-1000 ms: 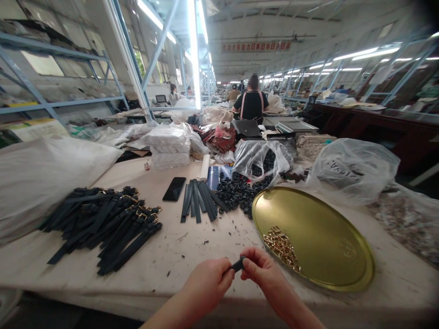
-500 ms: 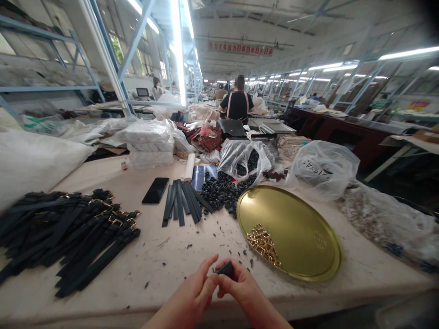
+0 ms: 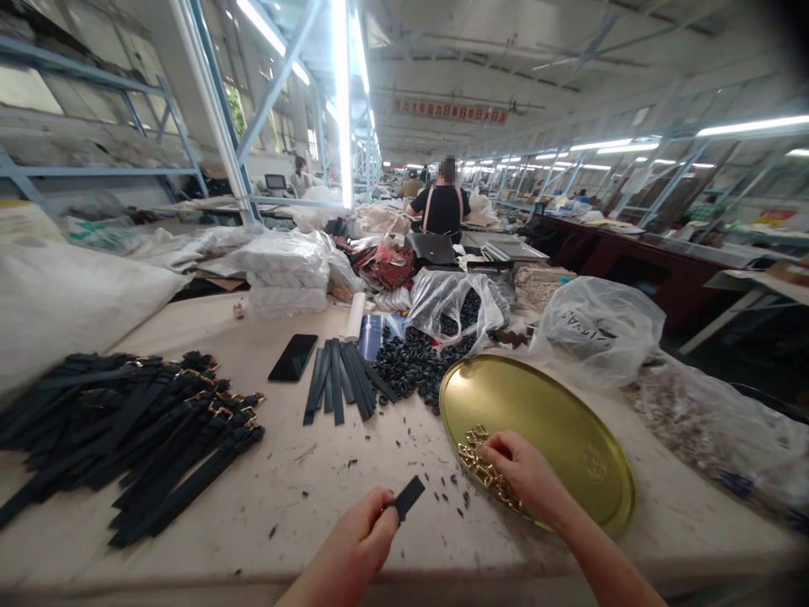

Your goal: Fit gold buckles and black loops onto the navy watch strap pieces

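Note:
My left hand point(image 3: 357, 544) is closed round a short black strap point(image 3: 406, 496), whose free end sticks up to the right, low over the table's front edge. My right hand point(image 3: 522, 470) reaches into the round gold tray point(image 3: 569, 421) and rests on a small heap of gold buckles point(image 3: 481, 462), fingers curled down onto them. Whether it grips one is hidden.
A pile of black straps with gold buckles point(image 3: 132, 438) lies at the left. Behind it lie loose black straps point(image 3: 340, 379), a black phone point(image 3: 293, 357), black rings point(image 3: 410, 362) spilling from a clear bag point(image 3: 452, 299), and more plastic bags point(image 3: 597, 329). A person in black point(image 3: 442, 209) sits farther back.
My right hand has let go of the strap and moved right into the gold tray onto the buckles. My left hand now holds the strap alone.

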The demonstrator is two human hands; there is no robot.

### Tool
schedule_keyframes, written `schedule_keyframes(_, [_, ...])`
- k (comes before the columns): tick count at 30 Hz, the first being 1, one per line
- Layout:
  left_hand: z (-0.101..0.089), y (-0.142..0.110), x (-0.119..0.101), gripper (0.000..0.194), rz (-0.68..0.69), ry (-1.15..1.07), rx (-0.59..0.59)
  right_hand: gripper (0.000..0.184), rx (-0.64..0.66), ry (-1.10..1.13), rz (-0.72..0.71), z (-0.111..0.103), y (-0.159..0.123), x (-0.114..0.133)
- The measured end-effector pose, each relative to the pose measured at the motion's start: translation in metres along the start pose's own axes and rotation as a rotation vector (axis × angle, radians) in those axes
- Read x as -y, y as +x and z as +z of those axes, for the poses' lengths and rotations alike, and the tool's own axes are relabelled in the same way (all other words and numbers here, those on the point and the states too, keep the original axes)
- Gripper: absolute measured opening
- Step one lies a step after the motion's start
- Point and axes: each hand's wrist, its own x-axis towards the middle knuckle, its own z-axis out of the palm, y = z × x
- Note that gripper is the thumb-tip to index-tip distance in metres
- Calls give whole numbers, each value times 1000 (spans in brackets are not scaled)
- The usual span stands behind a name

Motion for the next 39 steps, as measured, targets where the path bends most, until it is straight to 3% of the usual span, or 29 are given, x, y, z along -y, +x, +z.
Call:
schedule_keyframes(3, [3,-1,-11,20,16,-37,3,28,159,466,94,10,-15,24])
schedule_keyframes(6, [5,2,-21,21,85,-21,-67,28,332,973,221,27,-32,50])
schedule_keyframes(10, [3,3,-25,19,78,7,-101,28,505,1161,287,49,-49,72])
schedule_keyframes(15, [-4,-4,-16,16,20,3,-100,18,668,1270,287,60,-62,81])
schedule_keyframes(22, [-5,-7,-11,20,57,-46,-90,23,510,1374,368,76,-66,79])
schedule_keyframes(25, [-10,-14,-10,24,85,28,-86,19,464,1428,450,79,-67,77])
schedule_keyframes(30, [-16,-28,-1,27,78,199,-72,20,274,1495,532,83,-63,75])
schedule_keyframes(39, [-8,-23,1,26,112,179,16,28,255,1520,501,105,-70,83])
